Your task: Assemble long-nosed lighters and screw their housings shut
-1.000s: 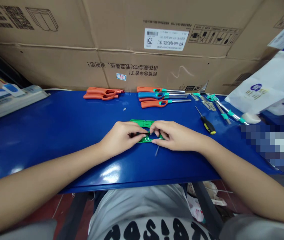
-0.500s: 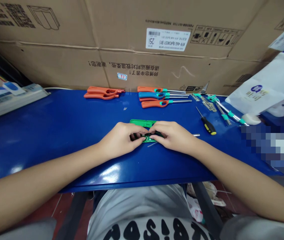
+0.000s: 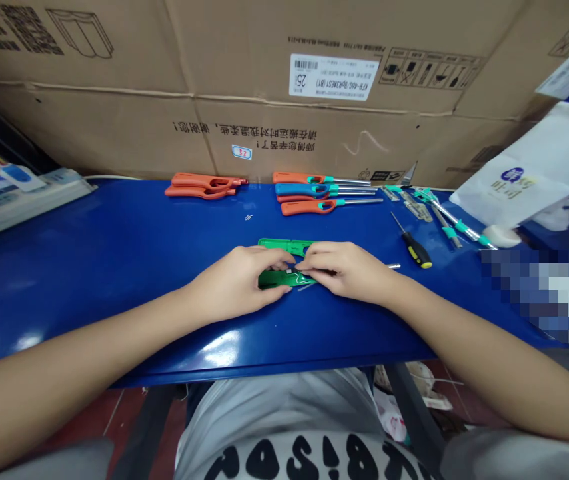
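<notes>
Along the far edge, big cardboard boxes (image 3: 284, 100) form a wall behind the blue tabletop (image 3: 114, 267), so nothing can roll off the back. At far right a white bag (image 3: 539, 167) slumps onto the surface.

Finished lighters (image 3: 314, 193) lie side by side at the far middle, nozzles pointing right, out of the working area. Two orange shells (image 3: 204, 187) sit to their left. Spare tubes with teal collars (image 3: 444, 217) and a screwdriver (image 3: 414, 248) lie to the right, within easy reach of the right hand (image 3: 347, 270).

Near the middle, the left hand (image 3: 237, 283) presses down on a green shell (image 3: 277, 279), its grip closed on the left end, apparently to keep the piece flat and steady. A second green half (image 3: 281, 245) lies just beyond it.

The right hand's grip is a narrow pinch on a metal tube (image 3: 393, 266) whose tip shows past the hand. The tube lies in line with the shell, and their fingertips almost meet over its middle.
</notes>
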Motion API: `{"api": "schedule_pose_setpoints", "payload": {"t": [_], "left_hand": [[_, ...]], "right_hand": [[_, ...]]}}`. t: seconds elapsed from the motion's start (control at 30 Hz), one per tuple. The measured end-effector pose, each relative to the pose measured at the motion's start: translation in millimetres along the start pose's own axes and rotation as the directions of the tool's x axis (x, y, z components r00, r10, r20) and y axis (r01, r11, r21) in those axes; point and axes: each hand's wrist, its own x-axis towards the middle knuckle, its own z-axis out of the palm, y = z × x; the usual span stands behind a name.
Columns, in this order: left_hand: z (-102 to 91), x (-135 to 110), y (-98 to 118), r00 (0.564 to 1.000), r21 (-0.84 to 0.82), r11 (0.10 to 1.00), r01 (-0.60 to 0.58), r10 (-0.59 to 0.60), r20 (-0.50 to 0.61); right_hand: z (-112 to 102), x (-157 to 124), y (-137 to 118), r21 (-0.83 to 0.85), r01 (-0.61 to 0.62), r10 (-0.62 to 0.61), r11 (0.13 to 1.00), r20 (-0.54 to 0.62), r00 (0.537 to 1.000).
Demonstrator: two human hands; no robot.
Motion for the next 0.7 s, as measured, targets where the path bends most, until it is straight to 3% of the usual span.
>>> {"api": "schedule_pose_setpoints", "payload": {"t": [0.2,0.5,0.7], "left_hand": [[-0.4,0.7,-1.3,1.0,-0.006,1.0,0.001,-0.001,0.024],[1.5,2.2,-0.9,0.999,-0.054,0.998,0.028,-0.026,0.03],[3.1,2.7,0.8,0.999,-0.076,0.996,0.049,-0.048,0.015]], "right_hand": [[-3.1,-1.1,5.0,0.049,0.058,-0.058,0.997,0.014,0.998],[-6.8,0.7,3.5,0.088,0.032,-0.037,0.996,0.06,0.997],[-6.1,-1.5,0.6,-0.075,0.081,-0.075,0.994,0.085,0.994]]}}
